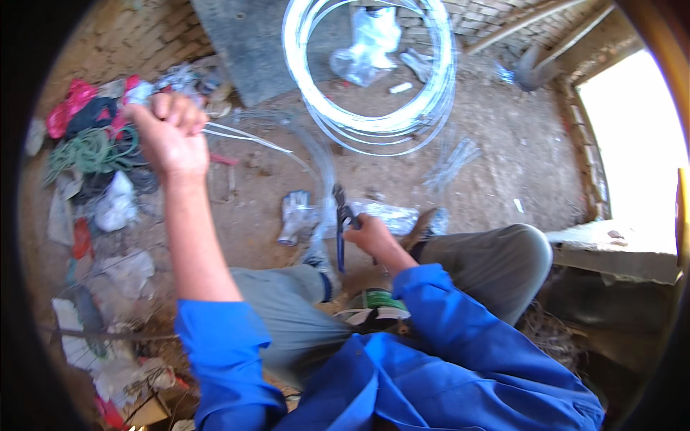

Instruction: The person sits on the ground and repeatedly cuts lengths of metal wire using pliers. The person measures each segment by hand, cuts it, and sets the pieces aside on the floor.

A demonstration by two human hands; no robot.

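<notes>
My left hand point(175, 132), raised at the upper left, is closed on thin pale wires point(248, 138) whose ends point right. In my right hand point(372, 235), between my knees, is a pair of pliers point(343, 215) with dark jaws up and a blue handle pointing down; whether the jaws are open cannot be told. A large coil of shiny wire point(296, 59) lies beyond my hands. Long loose strands point(325, 172) curve across the floor towards my left foot. A bundle of short wire pieces point(453, 161) lies right of them.
A white work glove point(294, 215) and clear plastic wrap point(388, 215) lie near my feet. Plastic bags, cloths and green cord point(91, 151) are heaped at the left. A grey board point(259, 48) leans by the brick wall. A ledge point(614, 242) stands right of my knee.
</notes>
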